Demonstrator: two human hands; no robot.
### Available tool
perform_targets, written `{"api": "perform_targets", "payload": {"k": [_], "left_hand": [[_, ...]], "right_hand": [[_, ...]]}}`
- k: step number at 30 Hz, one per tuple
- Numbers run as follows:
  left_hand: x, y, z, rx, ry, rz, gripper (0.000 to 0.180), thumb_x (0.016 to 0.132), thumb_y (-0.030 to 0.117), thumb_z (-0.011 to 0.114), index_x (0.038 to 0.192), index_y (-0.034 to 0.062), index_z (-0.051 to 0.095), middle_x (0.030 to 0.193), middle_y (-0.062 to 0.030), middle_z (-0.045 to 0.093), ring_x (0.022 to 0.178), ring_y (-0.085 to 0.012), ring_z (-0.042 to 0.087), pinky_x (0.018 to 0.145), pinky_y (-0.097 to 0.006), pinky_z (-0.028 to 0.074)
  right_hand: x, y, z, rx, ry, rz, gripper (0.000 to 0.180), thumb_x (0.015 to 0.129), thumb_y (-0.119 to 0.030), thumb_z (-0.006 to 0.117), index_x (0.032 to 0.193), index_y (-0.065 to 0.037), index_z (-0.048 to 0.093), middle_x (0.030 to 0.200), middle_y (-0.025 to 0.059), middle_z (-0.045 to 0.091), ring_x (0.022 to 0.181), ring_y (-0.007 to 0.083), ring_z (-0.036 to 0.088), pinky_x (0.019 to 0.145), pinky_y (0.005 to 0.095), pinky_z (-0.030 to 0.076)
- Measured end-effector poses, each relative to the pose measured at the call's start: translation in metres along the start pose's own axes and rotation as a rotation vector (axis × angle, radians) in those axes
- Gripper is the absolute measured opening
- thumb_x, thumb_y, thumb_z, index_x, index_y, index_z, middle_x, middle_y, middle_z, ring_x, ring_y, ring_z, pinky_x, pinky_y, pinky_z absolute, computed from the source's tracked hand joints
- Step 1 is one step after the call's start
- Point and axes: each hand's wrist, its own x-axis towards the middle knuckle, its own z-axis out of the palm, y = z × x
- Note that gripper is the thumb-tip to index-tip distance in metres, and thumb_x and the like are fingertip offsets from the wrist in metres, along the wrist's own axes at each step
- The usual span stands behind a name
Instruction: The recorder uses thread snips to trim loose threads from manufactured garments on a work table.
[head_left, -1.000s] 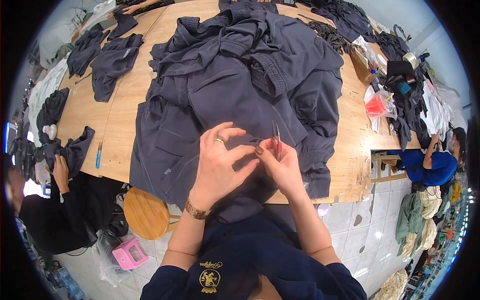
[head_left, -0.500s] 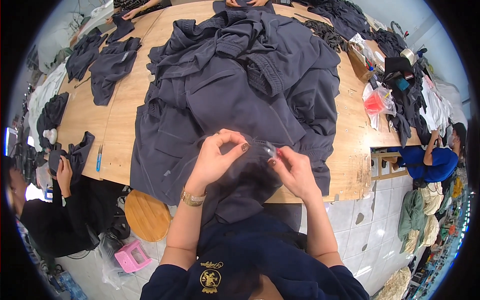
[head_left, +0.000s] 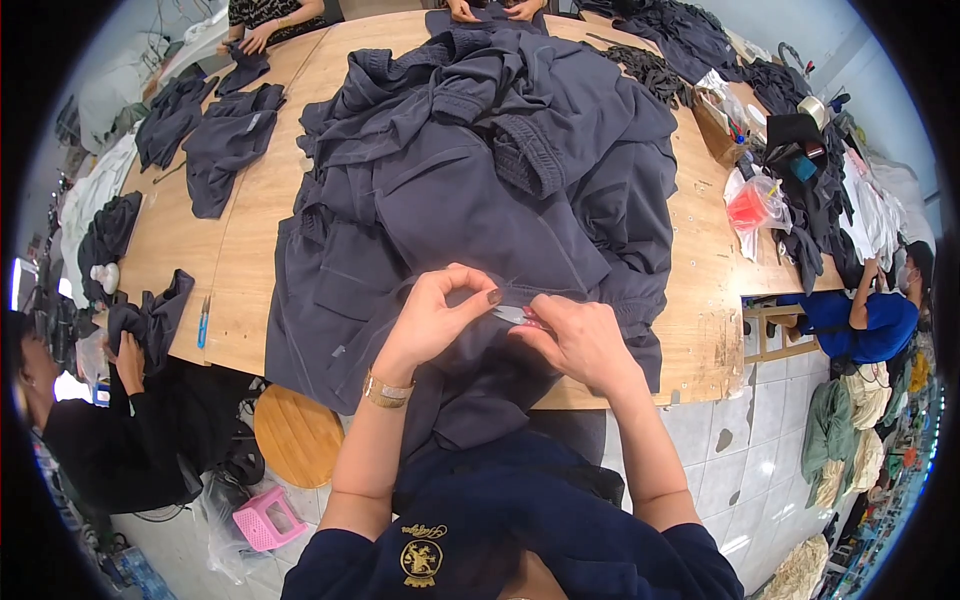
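A large heap of dark grey garments (head_left: 460, 200) with gathered elastic waistbands lies in front of me on the wooden table. My left hand (head_left: 437, 310), with a gold watch at the wrist, is closed in a pinch on the near part of one garment (head_left: 465, 375). Whether a loose thread is also between those fingertips is too small to tell. My right hand (head_left: 580, 340) is closed round small thread snips (head_left: 513, 315). Their silver blades point left, close to my left fingertips; a bit of red shows at the grip. The garment's near end hangs over the table edge toward my lap.
Blue-handled scissors (head_left: 203, 322) lie on the table (head_left: 235, 240) at left. More dark garments (head_left: 230, 135) are beyond them. A red drink in a plastic bag (head_left: 752, 208) stands at right. Co-workers sit left, right and across. A round wooden stool (head_left: 298, 432) and pink stool (head_left: 268, 520) are below left.
My right hand has moved left with the snips, bringing the blades up to my left fingertips. My left hand keeps its pinch almost in place. The co-worker at left has shifted a dark garment slightly.
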Motion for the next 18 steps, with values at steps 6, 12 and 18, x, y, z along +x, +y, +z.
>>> {"api": "perform_targets", "payload": {"k": [6,12,18], "left_hand": [[-0.001,-0.004,0.000,0.148,0.010,0.118,0.015,0.085,0.013,0.063,0.083,-0.0012,0.063,0.083,-0.0013,0.059,0.079,-0.0101,0.054,0.075,-0.023,0.042],[-0.004,-0.004,-0.002,0.029,0.022,-0.002,0.029,0.099,0.027,0.039,0.111,0.0021,0.050,0.089,-0.0024,0.059,0.086,-0.0069,0.053,0.081,-0.021,0.040],[-0.018,0.026,-0.002,0.159,-0.096,0.013,0.040,0.084,0.006,0.061,0.119,0.0033,0.042,0.084,-0.0057,0.063,0.083,-0.0111,0.060,0.078,-0.026,0.047]], "right_hand": [[0.002,0.008,-0.007,-0.005,-0.077,-0.063,0.030,0.083,-0.032,0.062,0.080,-0.004,0.054,0.071,0.0131,0.059,0.065,0.0320,0.059,0.054,0.0378,0.044],[-0.005,0.020,0.005,0.562,0.183,0.223,0.019,0.085,-0.015,0.062,0.091,0.000,0.054,0.061,0.0070,0.052,0.052,0.0133,0.047,0.052,0.0256,0.039],[0.004,0.001,0.027,0.651,0.241,0.206,0.028,0.075,-0.011,0.072,0.097,0.000,0.060,0.062,0.0039,0.055,0.049,0.0071,0.043,0.048,0.0218,0.037]]}}
